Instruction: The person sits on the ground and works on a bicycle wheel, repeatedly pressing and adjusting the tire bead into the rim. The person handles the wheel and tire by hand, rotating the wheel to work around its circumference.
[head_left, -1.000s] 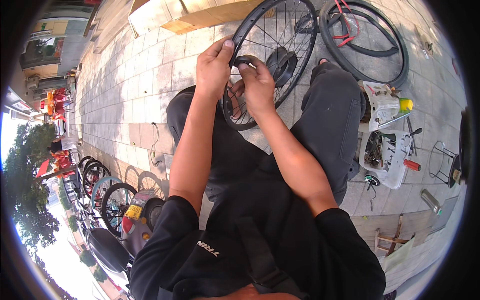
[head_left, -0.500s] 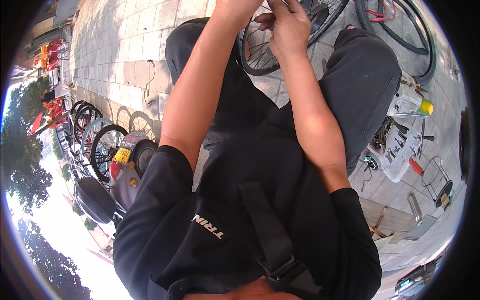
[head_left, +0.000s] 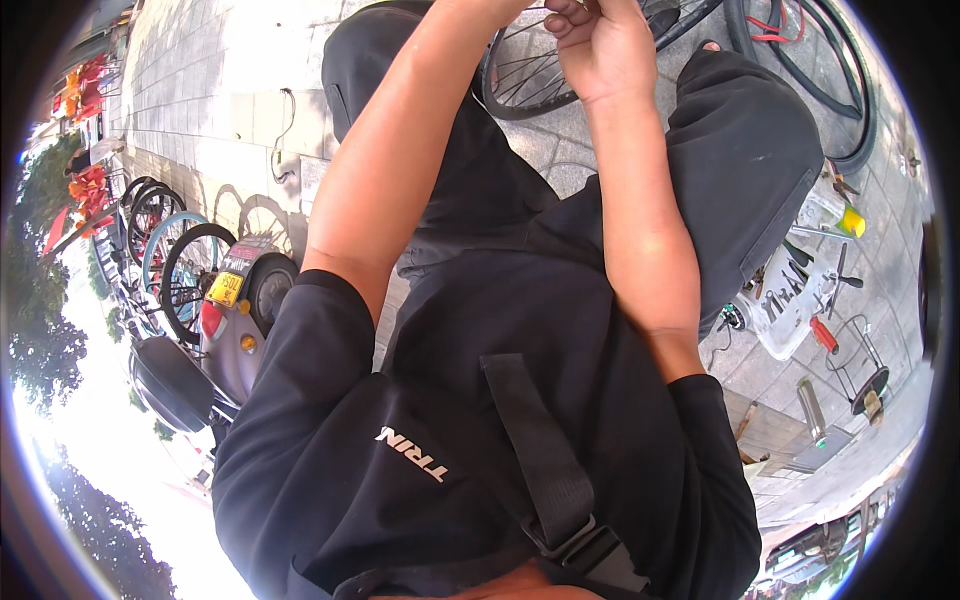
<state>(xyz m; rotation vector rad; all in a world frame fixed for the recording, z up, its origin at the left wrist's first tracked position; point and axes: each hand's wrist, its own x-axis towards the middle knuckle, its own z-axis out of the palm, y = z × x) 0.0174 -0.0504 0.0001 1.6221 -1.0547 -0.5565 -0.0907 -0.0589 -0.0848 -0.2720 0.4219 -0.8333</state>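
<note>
Both of my hands are at the upper edge, above a bicycle wheel (head_left: 520,108) with thin spokes and a black tyre. My left hand (head_left: 497,7) is mostly cut off by the picture's edge, so its fingers cannot be made out. Of my right hand (head_left: 612,52), the palm side and curled fingers show; the fingertips reach the edge, and whatever they pinch is hidden. The wheel lies on the paving between my black-trousered knees, partly behind my right hand.
Loose black tyres (head_left: 850,150) and a red strap (head_left: 775,35) lie at upper right. Beside my right leg are a white tray (head_left: 785,325) with tools, a red-handled screwdriver (head_left: 824,335) and a metal cylinder (head_left: 811,410). A scooter (head_left: 235,350) and parked bicycles (head_left: 165,240) stand at left.
My right hand has shifted right and upward, with its palm turned more into view. My left hand has slid slightly further past the upper edge.
</note>
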